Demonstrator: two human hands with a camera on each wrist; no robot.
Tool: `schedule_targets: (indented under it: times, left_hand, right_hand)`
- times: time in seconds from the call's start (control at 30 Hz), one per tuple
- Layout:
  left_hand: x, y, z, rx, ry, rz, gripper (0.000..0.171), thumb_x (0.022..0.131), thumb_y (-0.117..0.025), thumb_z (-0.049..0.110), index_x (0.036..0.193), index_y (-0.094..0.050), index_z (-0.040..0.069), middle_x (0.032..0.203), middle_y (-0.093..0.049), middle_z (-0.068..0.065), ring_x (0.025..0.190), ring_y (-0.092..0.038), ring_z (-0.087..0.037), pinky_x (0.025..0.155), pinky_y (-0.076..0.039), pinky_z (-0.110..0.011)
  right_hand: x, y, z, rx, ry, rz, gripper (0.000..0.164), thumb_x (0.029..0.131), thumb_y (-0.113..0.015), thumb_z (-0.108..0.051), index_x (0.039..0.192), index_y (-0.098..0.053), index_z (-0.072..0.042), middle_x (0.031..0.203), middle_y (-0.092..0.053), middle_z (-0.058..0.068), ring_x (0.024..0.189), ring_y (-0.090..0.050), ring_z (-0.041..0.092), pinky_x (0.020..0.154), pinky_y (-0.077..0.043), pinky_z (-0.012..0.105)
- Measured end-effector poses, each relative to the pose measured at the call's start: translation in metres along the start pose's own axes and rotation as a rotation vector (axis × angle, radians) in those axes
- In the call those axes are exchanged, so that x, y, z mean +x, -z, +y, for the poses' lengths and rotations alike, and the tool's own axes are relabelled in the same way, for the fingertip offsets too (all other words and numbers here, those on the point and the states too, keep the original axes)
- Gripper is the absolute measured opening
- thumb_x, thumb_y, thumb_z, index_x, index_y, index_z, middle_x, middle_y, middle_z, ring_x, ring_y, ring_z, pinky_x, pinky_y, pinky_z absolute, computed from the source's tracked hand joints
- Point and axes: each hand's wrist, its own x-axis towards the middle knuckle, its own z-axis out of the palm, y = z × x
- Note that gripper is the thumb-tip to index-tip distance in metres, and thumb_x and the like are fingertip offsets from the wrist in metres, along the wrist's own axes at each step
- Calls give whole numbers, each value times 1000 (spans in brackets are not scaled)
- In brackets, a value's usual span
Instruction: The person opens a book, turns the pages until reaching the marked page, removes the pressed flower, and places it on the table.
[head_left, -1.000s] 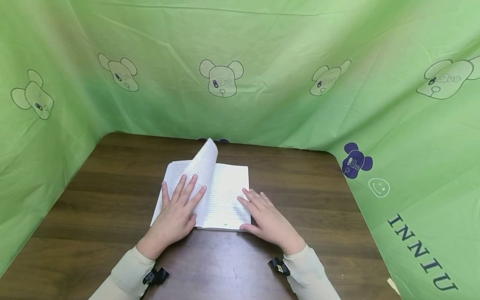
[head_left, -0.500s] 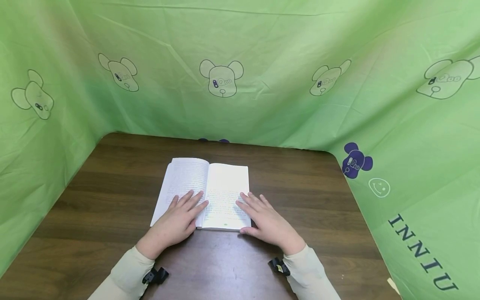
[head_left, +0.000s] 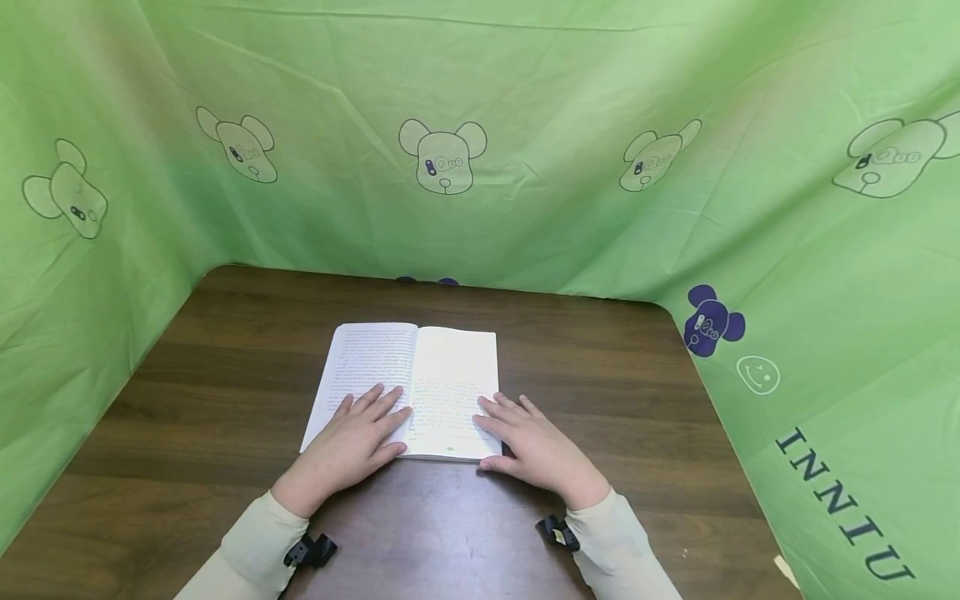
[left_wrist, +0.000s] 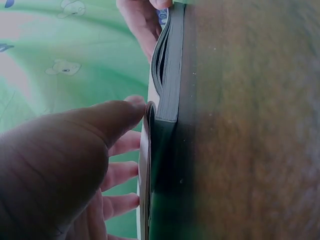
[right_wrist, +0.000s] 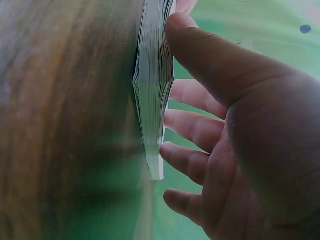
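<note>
An open book point(head_left: 450, 358) lies on the table, a thin stack of pages on its left side and a thicker one on its right. My left hand point(head_left: 352, 442) rests with spread fingers on the lower left page, its thumb near the spine at the bottom edge. On the right page's outer edge my right hand point(head_left: 536, 442) lays its fingertips, the thumb at the lower right corner. In the right wrist view the thick page block point(right_wrist: 154, 82) shows beside the thumb. The left wrist view shows the thin left pages point(left_wrist: 145, 170) under the left fingers.
The brown wooden table point(head_left: 615, 367) extends around the book. A green curtain point(head_left: 540, 225) with printed bear heads hangs behind it and along both sides. Each wrist carries a small black camera, such as the left one point(head_left: 310, 552).
A page that stood curled up over the left side has come down flat on the left pages. My left hand has slid down toward the book's lower edge. The right hand barely shifted.
</note>
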Motion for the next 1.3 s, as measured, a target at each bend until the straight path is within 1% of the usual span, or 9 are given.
schedule_targets:
  times: [0.13,0.43,0.63,0.73,0.83,1.03,1.13,1.23,1.3]
  left_hand:
    - [0,0,0,-5,0,-7,56,100,-63,47,147,-58,17,162,-42,-9,151,-34,-37,113,-30,-71]
    - [1,1,0,-7,1,-13,55,100,-62,46,148,-57,17,162,-42,-8,151,-34,-37,113,-30,-71]
    - [1,0,1,-1,-7,-28,55,101,-62,44,148,-57,17,163,-41,-8,152,-33,-39,113,-29,-71]
    - [1,0,1,-1,-9,-36,55,101,-61,44,149,-56,17,163,-41,-8,152,-32,-39,113,-29,-72]
    - [1,0,1,-4,-8,-42,55,102,-61,45,149,-56,18,163,-40,-7,152,-32,-39,113,-28,-72]
    - [0,0,3,-18,1,-41,54,101,-63,43,148,-56,17,163,-41,-7,152,-31,-40,113,-28,-73]
    - [0,1,5,-51,16,-29,52,100,-65,40,146,-58,19,164,-40,-6,152,-29,-42,112,-26,-75]
    - [0,1,8,-77,12,-17,47,100,-66,35,144,-61,21,164,-39,-4,153,-26,-43,112,-23,-77]
    - [1,1,9,-84,-5,-16,46,99,-65,33,144,-61,22,163,-40,-2,154,-26,-41,112,-22,-77]
  right_hand:
    - [0,1,0,-9,4,6,66,91,-72,-51,144,-60,-14,157,-48,10,147,-42,35,119,-29,62]
    - [0,3,-2,-27,2,3,65,90,-74,-52,142,-62,-14,156,-50,9,147,-43,34,118,-30,61]
    - [-1,4,-2,-33,0,-7,60,92,-72,-49,140,-64,-14,156,-51,8,146,-44,33,118,-31,61]
    - [-1,4,-2,-50,13,0,52,94,-71,-46,136,-68,-14,153,-54,8,145,-47,33,116,-34,60]
    - [-1,4,-1,-77,44,15,39,97,-69,-39,128,-73,-16,148,-59,8,140,-52,33,114,-38,59]
    - [2,5,-3,-151,154,85,15,97,-71,-27,107,-78,-19,130,-71,5,126,-65,30,106,-48,54]
    - [4,6,-4,-152,204,146,8,96,-72,-23,100,-76,-18,112,-77,0,110,-72,22,100,-53,47]
    - [6,7,-5,-127,235,206,5,98,-68,-20,97,-72,-17,91,-72,-7,90,-71,13,93,-56,38]
    - [7,7,-4,-124,245,240,6,99,-66,-19,96,-70,-18,85,-67,-9,82,-68,10,90,-56,34]
